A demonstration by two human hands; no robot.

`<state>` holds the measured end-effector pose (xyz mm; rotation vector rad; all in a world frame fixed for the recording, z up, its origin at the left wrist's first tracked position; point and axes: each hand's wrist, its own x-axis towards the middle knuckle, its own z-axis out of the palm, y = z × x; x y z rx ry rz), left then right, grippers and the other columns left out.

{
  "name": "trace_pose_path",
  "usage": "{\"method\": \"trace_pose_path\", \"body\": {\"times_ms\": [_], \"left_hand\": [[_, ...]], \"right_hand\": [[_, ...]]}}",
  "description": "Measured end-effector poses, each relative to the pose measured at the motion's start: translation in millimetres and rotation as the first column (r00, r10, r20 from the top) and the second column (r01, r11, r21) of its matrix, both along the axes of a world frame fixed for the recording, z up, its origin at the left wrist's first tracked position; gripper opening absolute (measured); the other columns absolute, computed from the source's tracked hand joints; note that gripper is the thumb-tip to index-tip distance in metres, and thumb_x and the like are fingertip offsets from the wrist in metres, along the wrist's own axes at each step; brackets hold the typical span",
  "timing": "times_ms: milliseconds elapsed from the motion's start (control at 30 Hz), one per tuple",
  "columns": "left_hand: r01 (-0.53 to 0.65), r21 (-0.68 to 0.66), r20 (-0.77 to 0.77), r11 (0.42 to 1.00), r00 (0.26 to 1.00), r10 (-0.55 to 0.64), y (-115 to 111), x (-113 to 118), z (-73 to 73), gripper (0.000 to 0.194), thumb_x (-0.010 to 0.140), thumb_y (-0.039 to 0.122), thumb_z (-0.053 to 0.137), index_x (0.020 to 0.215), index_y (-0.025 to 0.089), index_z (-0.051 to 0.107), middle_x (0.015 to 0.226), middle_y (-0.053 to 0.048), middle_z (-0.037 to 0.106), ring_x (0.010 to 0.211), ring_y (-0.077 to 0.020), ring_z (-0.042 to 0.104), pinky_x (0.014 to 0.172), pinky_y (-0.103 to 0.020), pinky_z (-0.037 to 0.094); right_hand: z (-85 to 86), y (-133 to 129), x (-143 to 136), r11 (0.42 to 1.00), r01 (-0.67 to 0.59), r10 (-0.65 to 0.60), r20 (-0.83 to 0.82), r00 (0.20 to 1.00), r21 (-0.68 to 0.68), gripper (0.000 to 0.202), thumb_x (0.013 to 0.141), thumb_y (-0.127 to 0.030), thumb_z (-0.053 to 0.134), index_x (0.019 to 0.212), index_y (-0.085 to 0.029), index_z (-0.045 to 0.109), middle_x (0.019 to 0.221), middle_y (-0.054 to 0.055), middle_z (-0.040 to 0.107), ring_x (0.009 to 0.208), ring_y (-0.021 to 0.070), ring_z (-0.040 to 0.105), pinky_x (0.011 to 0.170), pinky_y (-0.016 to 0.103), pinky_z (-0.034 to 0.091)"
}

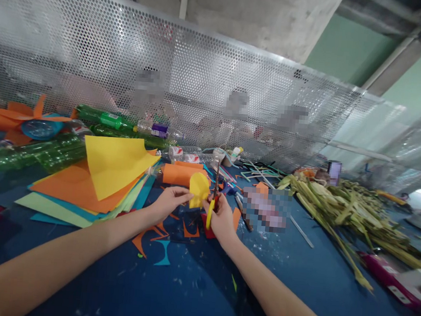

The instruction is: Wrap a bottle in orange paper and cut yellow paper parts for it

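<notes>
Some yellow paper [199, 187] sits between left grip [171, 203], pinching it, and right grip [223, 219], holding scissors [210, 214].

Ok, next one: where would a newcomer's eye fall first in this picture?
Probably on the small yellow paper piece near the centre, pinched by the left hand, with scissors in the right hand beside it. Next, likely the large yellow sheet atop the stack of coloured paper to the left. Then perhaps the heap of yellowish leaves and stalks on the right of the blue table.
</notes>
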<state>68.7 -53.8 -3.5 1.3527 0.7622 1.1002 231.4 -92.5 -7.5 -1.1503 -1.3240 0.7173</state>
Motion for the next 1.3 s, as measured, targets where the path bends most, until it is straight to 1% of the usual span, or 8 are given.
{"method": "trace_pose_path", "body": {"times_ms": [200,367,633,800,933,1033,1167,1300], "left_hand": [[0.008,-0.006,0.081,1.000,0.997,-0.007,4.5,2.6,-4.1,0.039,0.065,0.042,0.070,0.090,0.012,0.066,0.086,-0.007,0.068,0.075,-0.0176,0.060,0.069,-0.027,0.045],[-0.015,0.007,0.123,1.000,0.992,0.014,5.8,3.3,-5.4,0.045,0.064,0.036,0.072,0.101,0.014,0.059,0.103,-0.010,0.065,0.086,-0.0196,0.060,0.070,-0.027,0.045],[-0.007,0.087,-0.009,0.996,1.000,0.008,-3.8,0.9,2.4,0.034,0.072,0.039,0.063,0.095,0.014,0.060,0.093,-0.006,0.065,0.079,-0.0164,0.058,0.070,-0.027,0.044],[0.075,0.197,-0.101,0.978,0.993,-0.056,-5.3,1.5,4.8,0.032,0.070,0.033,0.066,0.094,0.014,0.058,0.093,-0.007,0.065,0.085,-0.0197,0.059,0.078,-0.031,0.045],[0.175,0.138,-0.035,0.975,0.984,-0.172,-7.6,1.9,7.3,0.037,0.068,0.031,0.067,0.100,0.014,0.058,0.102,-0.010,0.065,0.095,-0.0241,0.059,0.086,-0.035,0.043],[0.158,0.127,-0.027,0.979,0.987,-0.155,-8.9,1.0,8.1,0.036,0.064,0.028,0.071,0.095,0.014,0.058,0.098,-0.010,0.066,0.090,-0.0238,0.061,0.083,-0.035,0.045],[0.106,0.136,-0.029,0.985,0.994,-0.103,-8.2,0.4,6.6,0.036,0.060,0.026,0.074,0.090,0.014,0.056,0.085,-0.005,0.065,0.076,-0.0181,0.060,0.072,-0.030,0.046],[0.013,-0.007,0.082,1.000,0.997,-0.013,-6.9,2.0,5.3,0.031,0.057,0.019,0.073,0.086,0.014,0.061,0.088,-0.004,0.066,0.084,-0.0185,0.059,0.082,-0.032,0.046]], "right_hand": [[2.6,-0.2,0.0,0.999,0.002,-0.001,0.021,1.000,-0.038,0.032,0.068,-0.030,0.065,0.094,-0.022,0.048,0.090,0.003,0.064,0.080,0.0184,0.061,0.076,0.033,0.048],[8.3,-3.0,0.5,0.995,0.079,-0.073,0.093,0.993,-0.062,0.030,0.066,-0.032,0.067,0.087,-0.021,0.048,0.083,0.002,0.064,0.073,0.0184,0.061,0.071,0.032,0.048],[5.5,-3.4,-0.6,0.994,0.096,-0.092,0.085,0.992,-0.046,0.030,0.066,-0.035,0.067,0.085,-0.022,0.047,0.073,0.000,0.062,0.067,0.0176,0.060,0.063,0.030,0.049],[2.5,-2.7,-3.4,0.998,-0.054,0.054,-0.020,0.998,-0.030,0.030,0.067,-0.034,0.067,0.088,-0.023,0.049,0.085,0.002,0.065,0.075,0.0185,0.063,0.074,0.035,0.050],[5.0,-6.5,-6.9,0.990,-0.139,0.139,-0.004,0.990,-0.011,0.031,0.066,-0.030,0.068,0.091,-0.023,0.050,0.091,0.004,0.064,0.078,0.0188,0.063,0.072,0.034,0.051],[5.9,-9.0,-7.9,0.996,-0.088,0.088,0.071,0.994,-0.010,0.034,0.064,-0.026,0.068,0.093,-0.022,0.051,0.090,0.004,0.064,0.075,0.0186,0.062,0.069,0.032,0.051],[4.0,-7.9,-5.1,1.000,-0.012,0.014,0.119,0.993,-0.012,0.036,0.066,-0.022,0.065,0.098,-0.022,0.049,0.085,0.002,0.063,0.071,0.0182,0.060,0.067,0.032,0.050],[-0.3,-1.4,1.0,0.998,0.062,-0.062,0.014,0.998,-0.013,0.029,0.066,-0.022,0.062,0.093,-0.022,0.050,0.082,0.002,0.063,0.073,0.0201,0.060,0.069,0.033,0.049]]}}
